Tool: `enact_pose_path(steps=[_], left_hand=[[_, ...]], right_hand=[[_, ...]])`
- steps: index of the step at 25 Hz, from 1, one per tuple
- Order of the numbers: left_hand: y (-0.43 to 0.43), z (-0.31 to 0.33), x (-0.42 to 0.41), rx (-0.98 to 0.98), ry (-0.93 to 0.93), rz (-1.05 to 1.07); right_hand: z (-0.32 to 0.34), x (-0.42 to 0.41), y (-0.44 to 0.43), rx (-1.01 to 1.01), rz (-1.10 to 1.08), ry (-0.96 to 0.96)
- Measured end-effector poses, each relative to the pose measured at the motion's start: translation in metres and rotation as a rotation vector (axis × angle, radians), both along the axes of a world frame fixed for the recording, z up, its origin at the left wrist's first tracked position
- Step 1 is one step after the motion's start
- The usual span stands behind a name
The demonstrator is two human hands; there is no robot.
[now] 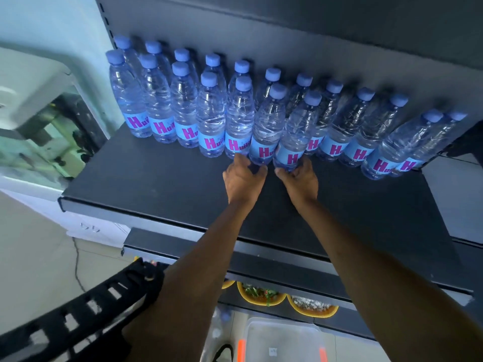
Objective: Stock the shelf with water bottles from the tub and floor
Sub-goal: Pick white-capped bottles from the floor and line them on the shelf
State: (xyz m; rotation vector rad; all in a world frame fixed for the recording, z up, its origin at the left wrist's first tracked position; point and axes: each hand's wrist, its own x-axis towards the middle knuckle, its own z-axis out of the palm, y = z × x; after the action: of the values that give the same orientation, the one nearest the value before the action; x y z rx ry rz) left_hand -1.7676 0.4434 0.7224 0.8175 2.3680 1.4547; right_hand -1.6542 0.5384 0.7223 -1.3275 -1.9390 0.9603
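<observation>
Gripping bottles [266, 131] (water-filled) on shelf [156, 184]: left hand [243, 178], right hand [300, 180].

A white cabinet [39, 121] with a glass door stands at the far left against a pale wall [52, 19], its contents blurred behind the pane. A thin dark cable [76, 265] trails down below the cabinet's white base. At lower left, a black plastic crate [78, 317] with slotted sides fills the corner. Low at centre sit two yellow-rimmed bowls side by side: the left bowl [261, 296] holds something green and red, the right bowl [312, 308] pale grey pieces.
</observation>
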Motion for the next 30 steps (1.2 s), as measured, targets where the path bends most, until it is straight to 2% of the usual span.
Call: enact_pose_path(steps=[4,7,11,15,21,26,30], left_hand=[[-0.043,0.0,0.024,-0.034,-0.019,0.005],[-0.082,0.001,0.051,0.025,-0.006,0.082],[-0.146,-0.004,0.088,0.131,0.007,0.225],[-0.218,-0.027,0.132,0.149,-0.024,0.416],[-0.334,-0.121,0.198,0.058,-0.155,0.614],[-0.413,-0.237,0.241,-0.042,-0.294,0.687],[-0.451,-0.33,0.243,-0.075,-0.307,0.763]], right_hand=[[0.013,0.025,-0.009,-0.156,0.059,0.142],[0.014,0.047,-0.043,-0.224,0.068,0.2],[0.014,0.089,-0.111,-0.149,0.23,0.307],[-0.013,0.14,-0.186,-0.066,0.408,0.36],[-0.123,0.206,-0.263,-0.169,0.523,0.183],[-0.246,0.254,-0.318,-0.269,0.602,-0.104],[-0.348,0.262,-0.337,-0.273,0.62,-0.277]])
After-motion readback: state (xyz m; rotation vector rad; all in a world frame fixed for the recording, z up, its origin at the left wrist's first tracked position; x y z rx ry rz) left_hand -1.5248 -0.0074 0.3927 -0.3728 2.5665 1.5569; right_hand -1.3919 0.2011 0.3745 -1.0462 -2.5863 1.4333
